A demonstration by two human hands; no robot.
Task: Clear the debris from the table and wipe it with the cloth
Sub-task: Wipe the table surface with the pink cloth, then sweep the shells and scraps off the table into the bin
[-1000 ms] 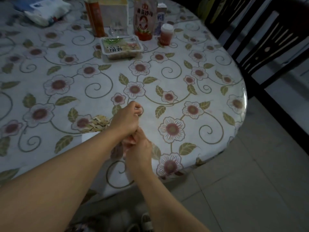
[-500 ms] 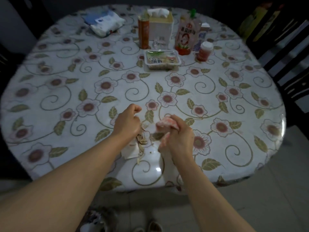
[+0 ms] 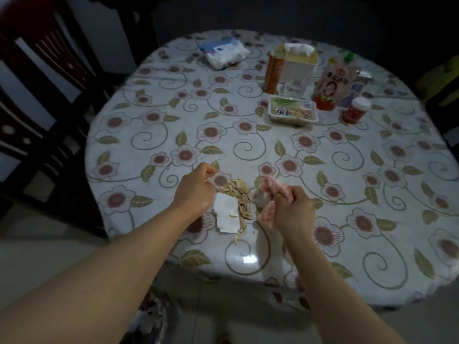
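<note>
A heap of pale seed shells (image 3: 242, 196) lies on a white sheet of paper (image 3: 226, 214) near the front edge of the flowered table (image 3: 154, 135). My left hand (image 3: 196, 188) is closed just left of the heap, pinching what looks like a thin clear wrapper at its far corner. My right hand (image 3: 293, 208) is right of the heap, gripping a bunched pink cloth (image 3: 274, 187) that sticks out above and below my fingers. A few shells trail off the paper toward the table edge.
At the back right stand a tissue box (image 3: 299, 67), an orange carton (image 3: 273, 72), a red pouch (image 3: 332, 85), a red-lidded jar (image 3: 355, 110) and a plastic food tray (image 3: 293, 112). A wipes pack (image 3: 223, 53) lies at the back. A dark chair (image 3: 37, 78) stands left.
The view swung from the table's right end to centre. My hands, first bunched together, have separated; the pink cloth now shows in my right hand and the shell heap lies between them.
</note>
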